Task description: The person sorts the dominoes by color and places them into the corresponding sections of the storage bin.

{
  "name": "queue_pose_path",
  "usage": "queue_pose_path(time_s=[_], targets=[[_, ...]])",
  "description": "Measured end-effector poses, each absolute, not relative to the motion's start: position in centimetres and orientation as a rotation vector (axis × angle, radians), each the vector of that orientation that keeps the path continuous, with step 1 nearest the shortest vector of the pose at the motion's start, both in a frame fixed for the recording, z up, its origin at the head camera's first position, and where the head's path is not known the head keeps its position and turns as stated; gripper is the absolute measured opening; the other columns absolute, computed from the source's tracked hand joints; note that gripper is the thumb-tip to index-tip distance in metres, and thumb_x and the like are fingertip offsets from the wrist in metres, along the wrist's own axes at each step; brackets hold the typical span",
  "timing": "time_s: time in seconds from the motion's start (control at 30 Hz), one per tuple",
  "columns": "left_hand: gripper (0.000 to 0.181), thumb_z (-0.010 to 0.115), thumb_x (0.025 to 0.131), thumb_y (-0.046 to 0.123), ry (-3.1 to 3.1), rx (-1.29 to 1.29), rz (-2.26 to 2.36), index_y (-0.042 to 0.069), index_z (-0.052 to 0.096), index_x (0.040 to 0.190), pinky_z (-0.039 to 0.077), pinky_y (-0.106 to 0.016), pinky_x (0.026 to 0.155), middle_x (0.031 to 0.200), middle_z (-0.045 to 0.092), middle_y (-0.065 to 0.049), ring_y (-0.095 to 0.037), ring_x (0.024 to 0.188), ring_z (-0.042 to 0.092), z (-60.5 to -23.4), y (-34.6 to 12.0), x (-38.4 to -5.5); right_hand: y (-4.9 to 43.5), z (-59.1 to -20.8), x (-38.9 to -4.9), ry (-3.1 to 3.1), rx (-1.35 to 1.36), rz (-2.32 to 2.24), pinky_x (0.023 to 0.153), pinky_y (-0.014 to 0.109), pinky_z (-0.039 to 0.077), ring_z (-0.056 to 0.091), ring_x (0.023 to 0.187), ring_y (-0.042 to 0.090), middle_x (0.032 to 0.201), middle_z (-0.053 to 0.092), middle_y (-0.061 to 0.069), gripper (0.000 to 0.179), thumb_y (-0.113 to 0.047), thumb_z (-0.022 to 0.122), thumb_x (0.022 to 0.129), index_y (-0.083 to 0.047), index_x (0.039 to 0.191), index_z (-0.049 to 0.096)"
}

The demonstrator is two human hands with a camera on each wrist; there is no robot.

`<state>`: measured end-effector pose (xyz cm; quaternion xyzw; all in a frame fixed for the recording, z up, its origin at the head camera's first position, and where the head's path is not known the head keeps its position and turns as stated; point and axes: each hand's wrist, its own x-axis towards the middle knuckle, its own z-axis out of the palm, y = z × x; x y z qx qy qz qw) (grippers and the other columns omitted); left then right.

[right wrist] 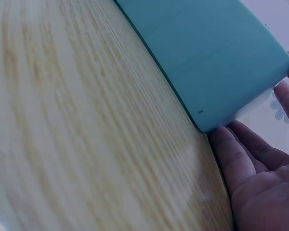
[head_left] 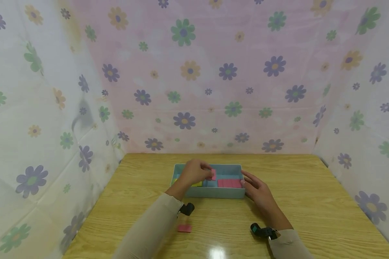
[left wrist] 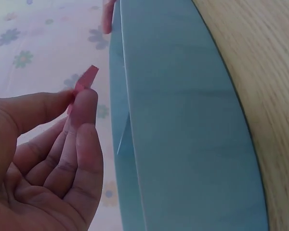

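My left hand [head_left: 194, 172] is raised over the blue-green box [head_left: 214, 193], pinching a small pink rectangular piece [head_left: 213, 175] between thumb and fingertips. In the left wrist view the same pink piece [left wrist: 88, 78] sticks up past the fingertips, above the box rim. At the box's right end, my right hand [head_left: 259, 190] holds the end wall, its thumb at the rim. Lower fingers [right wrist: 231, 156] touch the outside of that end near the table, as the right wrist view shows. Inside the box, several pink pieces [head_left: 230, 183] stand in a row on the right, with yellow pieces [head_left: 197, 183] on the left, partly hidden by my left arm.
Another pink piece [head_left: 184, 228] lies on the wooden table [head_left: 223, 219] in front of the box, beside my left forearm. Flower-printed cloth [head_left: 207, 79] hangs behind the table and along both sides. Each wrist wears a black camera.
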<state>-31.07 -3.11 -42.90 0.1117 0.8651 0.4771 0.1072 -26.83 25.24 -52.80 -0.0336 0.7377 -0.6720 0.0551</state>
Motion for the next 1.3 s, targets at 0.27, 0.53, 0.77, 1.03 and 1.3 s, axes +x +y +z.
queue_pose_path(time_s=[0.27,0.53,0.77,1.03,1.3], targets=[[0.010,0.078,0.094,0.017,2.508,0.278,1.411,0.010,0.081,0.101,0.064,-0.037,0.075,0.084,0.078,0.000,-0.013,0.075,0.076,-42.8,-2.4,-32.3,25.3,-52.7,-26.7,2.239,-0.118,-2.043,0.108,0.042,0.052,0.043,0.149,0.035,0.165,0.037,0.016,0.062,-0.044,0.062,0.104,-0.027,0.160,0.042],[0.011,0.080,0.093,0.018,2.539,0.252,1.336,0.009,0.082,0.098,0.065,-0.039,0.077,0.080,0.078,-0.001,-0.012,0.072,0.076,-43.5,-2.3,-32.7,25.2,-52.8,-26.9,2.243,-0.114,-2.049,0.104,0.035,0.055,0.044,0.147,0.033,0.163,0.040,0.015,0.060,-0.043,0.062,0.104,-0.028,0.159,0.043],[0.009,0.084,0.089,0.017,2.611,0.228,1.245,0.008,0.084,0.089,0.064,-0.031,0.067,0.082,0.078,-0.002,-0.011,0.067,0.075,-43.6,-2.0,-33.1,25.2,-52.8,-26.9,2.249,-0.095,-2.033,0.106,0.037,0.054,0.044,0.147,0.032,0.164,0.040,0.013,0.059,-0.042,0.061,0.105,-0.030,0.159,0.042],[0.009,0.084,0.088,0.017,2.715,0.255,1.050,0.007,0.084,0.087,0.063,-0.032,0.065,0.081,0.078,-0.003,-0.015,0.067,0.074,-42.9,-1.4,-33.1,25.1,-52.8,-26.8,2.260,-0.113,-2.024,0.106,0.037,0.054,0.043,0.148,0.033,0.165,0.038,0.014,0.062,-0.044,0.061,0.104,-0.028,0.160,0.041],[0.010,0.085,0.087,0.016,2.796,0.345,0.851,0.009,0.084,0.080,0.056,-0.024,0.055,0.065,0.074,0.003,-0.012,0.065,0.073,-42.5,-0.6,-33.2,25.3,-52.9,-26.8,2.271,-0.145,-2.021,0.105,0.034,0.055,0.043,0.148,0.036,0.165,0.036,0.016,0.062,-0.045,0.060,0.105,-0.028,0.161,0.040]])
